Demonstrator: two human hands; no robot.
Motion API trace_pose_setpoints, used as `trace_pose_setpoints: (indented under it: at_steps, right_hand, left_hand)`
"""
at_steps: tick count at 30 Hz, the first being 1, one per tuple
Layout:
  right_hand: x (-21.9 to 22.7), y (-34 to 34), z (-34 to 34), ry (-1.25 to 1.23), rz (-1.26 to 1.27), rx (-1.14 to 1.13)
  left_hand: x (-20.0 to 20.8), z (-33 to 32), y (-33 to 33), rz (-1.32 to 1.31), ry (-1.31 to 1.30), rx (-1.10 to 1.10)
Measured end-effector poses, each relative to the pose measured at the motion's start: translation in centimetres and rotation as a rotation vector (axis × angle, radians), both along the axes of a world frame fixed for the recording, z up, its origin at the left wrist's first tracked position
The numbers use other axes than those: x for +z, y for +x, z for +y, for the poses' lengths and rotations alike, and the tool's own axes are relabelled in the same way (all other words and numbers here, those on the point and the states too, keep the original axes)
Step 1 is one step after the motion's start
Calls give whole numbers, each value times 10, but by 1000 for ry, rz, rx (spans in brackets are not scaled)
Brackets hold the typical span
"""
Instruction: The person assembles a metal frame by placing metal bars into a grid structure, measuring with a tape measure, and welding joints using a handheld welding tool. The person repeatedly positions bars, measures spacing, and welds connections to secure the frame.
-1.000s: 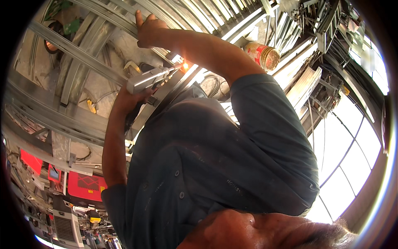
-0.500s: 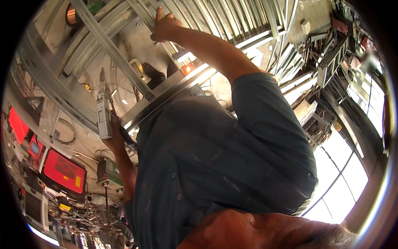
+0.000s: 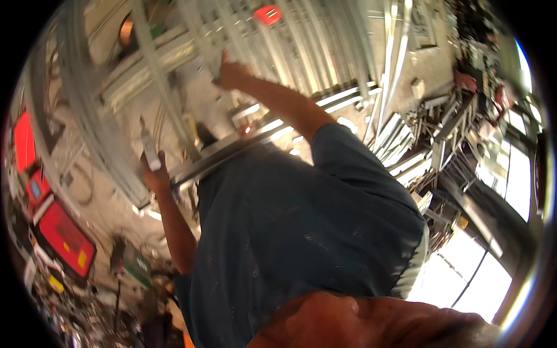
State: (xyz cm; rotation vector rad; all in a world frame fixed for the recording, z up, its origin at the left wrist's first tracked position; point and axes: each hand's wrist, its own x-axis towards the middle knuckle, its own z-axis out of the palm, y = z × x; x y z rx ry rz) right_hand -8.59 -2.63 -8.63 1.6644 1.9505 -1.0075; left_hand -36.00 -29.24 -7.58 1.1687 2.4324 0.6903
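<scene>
My left hand (image 3: 154, 172), at the left of the metal frame, is wrapped round a grey hand-held torch (image 3: 150, 152). Its narrow nozzle points away from me, and motion softens its outline. My right hand (image 3: 235, 75) is out over the frame with the forefinger stretched and nothing visible in it. The other fingers are bent and partly hidden. Below both hands lies a large frame of silvery metal bars (image 3: 154, 72), with a crosswise beam (image 3: 232, 147) close to my body. A small orange glow shows on that beam.
A red object (image 3: 268, 14) sits among the bars at the top. To the left are a red panel (image 3: 65, 235), a red box with a small screen (image 3: 38, 187) and a green box (image 3: 136, 264). A copper-coloured spool (image 3: 126, 30) stands far left. Stacked metal lengths (image 3: 397, 136) lie right.
The view has shifted and blurred. My right hand sits lower in the picture, finger still stretched. The torch has turned in my left hand. The red object has come into view at the top.
</scene>
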Motion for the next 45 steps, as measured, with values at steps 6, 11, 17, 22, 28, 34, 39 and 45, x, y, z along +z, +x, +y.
trace_pose_setpoints:
  at_steps: [6,11,17,22,28,34,39,45]
  right_hand:
    - [61,101,-10,298,296,-162]
    - [91,262,11,644,331,-562]
    - [44,380,24,703,-228,-490]
    - [25,404,43,834,-326,-378]
    - [-4,404,46,1026,-503,-175]
    - [4,409,45,968,-505,-181]
    - [41,381,42,840,-344,-238]
    - [64,334,30,654,-36,-254]
  left_hand:
    - [3,5,24,-8,-240,-21]
    - [-3,-3,32,55,-187,-74]
    - [4,5,51,309,-358,59]
    - [6,-8,63,387,-532,185]
    - [9,-32,55,286,-491,229]
    - [10,-30,62,315,-518,272]
    - [14,-45,64,310,-526,268]
    - [27,-44,69,246,-394,247]
